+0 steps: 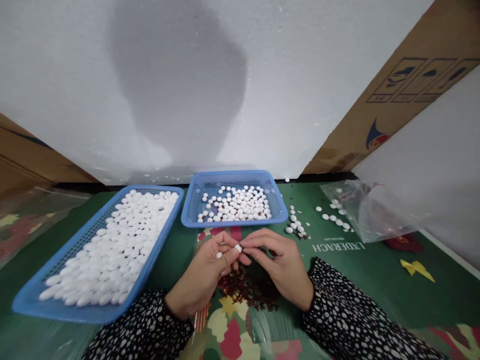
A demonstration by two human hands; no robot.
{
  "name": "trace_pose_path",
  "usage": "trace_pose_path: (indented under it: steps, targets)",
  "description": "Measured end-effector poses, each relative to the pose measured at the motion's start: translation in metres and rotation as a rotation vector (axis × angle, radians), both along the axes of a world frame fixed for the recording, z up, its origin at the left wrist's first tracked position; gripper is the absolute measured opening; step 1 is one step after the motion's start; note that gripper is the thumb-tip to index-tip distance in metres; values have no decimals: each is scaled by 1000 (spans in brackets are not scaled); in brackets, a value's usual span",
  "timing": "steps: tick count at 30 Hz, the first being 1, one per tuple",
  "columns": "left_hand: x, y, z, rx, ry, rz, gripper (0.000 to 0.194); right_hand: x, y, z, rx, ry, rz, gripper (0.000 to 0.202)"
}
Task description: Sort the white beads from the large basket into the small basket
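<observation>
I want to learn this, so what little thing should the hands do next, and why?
I think the left hand should pinch the white ball firmly while the right hand works at it. The ball sits where both hands' fingertips meet, and a second white ball is tucked in the left hand. A slip might drop one into the dark red bits below.

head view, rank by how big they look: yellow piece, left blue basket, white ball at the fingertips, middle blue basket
1. left blue basket
2. middle blue basket
3. yellow piece
4. white ball
</observation>
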State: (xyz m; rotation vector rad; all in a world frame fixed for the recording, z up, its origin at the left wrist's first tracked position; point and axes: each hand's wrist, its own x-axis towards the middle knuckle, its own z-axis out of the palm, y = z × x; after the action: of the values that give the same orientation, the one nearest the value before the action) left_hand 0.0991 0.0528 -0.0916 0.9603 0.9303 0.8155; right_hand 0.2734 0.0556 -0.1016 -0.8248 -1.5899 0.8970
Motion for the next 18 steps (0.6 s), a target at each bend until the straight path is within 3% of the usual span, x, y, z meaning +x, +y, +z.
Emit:
trace_pose_path:
  steps: [8, 12, 15, 18]
  targets:
    - [0, -2, -5, 33, 37, 24, 28, -3, -2, -7, -58, 16, 30, 16]
    - [1, -1, -3, 68, 20, 3, 28, -3, 0, -2, -36, -13, 63, 6]
    - [2, 1, 0, 75, 5, 11, 30, 0, 9, 7, 87, -102, 93, 6]
    - [3, 1, 4, 47, 50, 28, 32, 11, 27, 14, 281, -219, -52, 7]
